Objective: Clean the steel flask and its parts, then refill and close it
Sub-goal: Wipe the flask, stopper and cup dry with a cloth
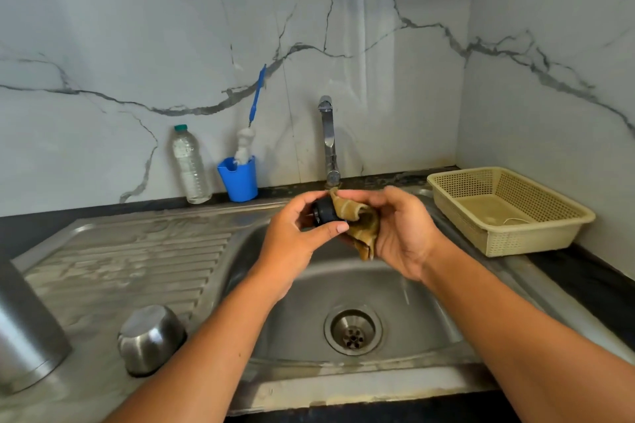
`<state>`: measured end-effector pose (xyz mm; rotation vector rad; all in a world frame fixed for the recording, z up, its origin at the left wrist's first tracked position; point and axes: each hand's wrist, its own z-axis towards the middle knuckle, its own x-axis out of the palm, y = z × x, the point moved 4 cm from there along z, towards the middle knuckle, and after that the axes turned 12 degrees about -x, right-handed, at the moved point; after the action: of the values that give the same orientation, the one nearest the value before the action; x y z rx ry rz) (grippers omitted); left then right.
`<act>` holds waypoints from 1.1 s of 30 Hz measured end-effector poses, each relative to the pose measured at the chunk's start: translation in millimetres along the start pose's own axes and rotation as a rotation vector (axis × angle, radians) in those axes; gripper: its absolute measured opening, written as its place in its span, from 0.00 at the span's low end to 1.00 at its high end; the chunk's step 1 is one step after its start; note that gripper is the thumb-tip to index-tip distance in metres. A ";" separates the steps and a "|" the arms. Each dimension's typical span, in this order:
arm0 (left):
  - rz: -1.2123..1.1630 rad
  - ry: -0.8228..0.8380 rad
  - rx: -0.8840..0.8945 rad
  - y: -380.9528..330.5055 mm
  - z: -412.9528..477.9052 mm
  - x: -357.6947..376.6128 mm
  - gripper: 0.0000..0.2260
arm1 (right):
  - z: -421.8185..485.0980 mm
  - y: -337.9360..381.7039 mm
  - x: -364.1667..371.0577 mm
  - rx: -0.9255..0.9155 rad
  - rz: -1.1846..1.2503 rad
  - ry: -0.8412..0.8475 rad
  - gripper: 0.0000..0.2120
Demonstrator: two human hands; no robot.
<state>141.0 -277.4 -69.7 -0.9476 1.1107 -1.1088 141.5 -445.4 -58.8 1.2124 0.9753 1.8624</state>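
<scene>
Over the steel sink basin my left hand grips a black flask stopper between thumb and fingers. My right hand holds a brown striped cloth bunched against the stopper's right side. The steel flask body stands at the far left edge on the drainboard, only partly in view. A steel cup lid sits upside down on the drainboard near the basin's front left corner.
The tap rises behind my hands. A plastic water bottle and a blue cup holding a bottle brush stand against the marble wall. A beige plastic basket sits right of the sink. The drain lies below.
</scene>
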 end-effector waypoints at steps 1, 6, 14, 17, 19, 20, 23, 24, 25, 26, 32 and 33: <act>-0.017 0.004 -0.006 -0.1 0.0 0.3 0.24 | 2.2 -0.2 -0.8 -0.020 -0.014 -0.013 0.19; -0.263 0.085 -0.099 -3.8 -1.3 6.8 0.23 | 8.0 2.3 -1.8 -0.143 -0.053 0.005 0.11; -0.478 0.117 -0.214 -5.9 -4.1 7.5 0.18 | 1.7 7.7 2.8 -0.255 -0.460 0.114 0.20; -0.476 0.130 -0.211 -7.0 -4.0 5.9 0.19 | 0.4 5.8 3.0 -0.209 -0.378 0.073 0.17; -0.456 0.135 -0.202 -7.2 -4.9 4.1 0.20 | 0.1 0.4 5.7 -0.140 -0.252 0.049 0.17; -0.443 0.136 -0.190 -7.9 -5.4 3.6 0.20 | -0.1 -1.7 6.2 -0.112 -0.205 0.030 0.17; -0.399 0.141 -0.161 -8.2 -3.1 3.2 0.22 | -1.4 -5.0 5.6 -0.033 -0.145 -0.012 0.19; -0.386 0.146 -0.154 -8.1 -3.2 2.7 0.22 | -2.2 -5.7 5.7 -0.006 -0.144 -0.012 0.20; -0.372 0.153 -0.147 -7.9 -3.2 2.5 0.22 | -3.3 -6.4 5.9 0.021 -0.146 -0.005 0.21; -0.358 0.163 -0.144 -7.7 -4.0 2.3 0.22 | -4.5 -7.5 6.7 0.048 -0.141 0.002 0.21; -0.263 0.203 -0.125 -7.0 -6.8 4.5 0.19 | -7.0 -11.3 11.0 0.132 -0.010 0.021 0.22; -0.249 0.189 -0.128 -6.6 -7.1 4.7 0.19 | -6.7 -12.2 11.3 0.114 -0.033 0.044 0.22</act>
<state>133.2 -283.6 -65.7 -1.1220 1.2525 -1.3642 133.5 -431.5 -66.6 1.2183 1.1325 1.8365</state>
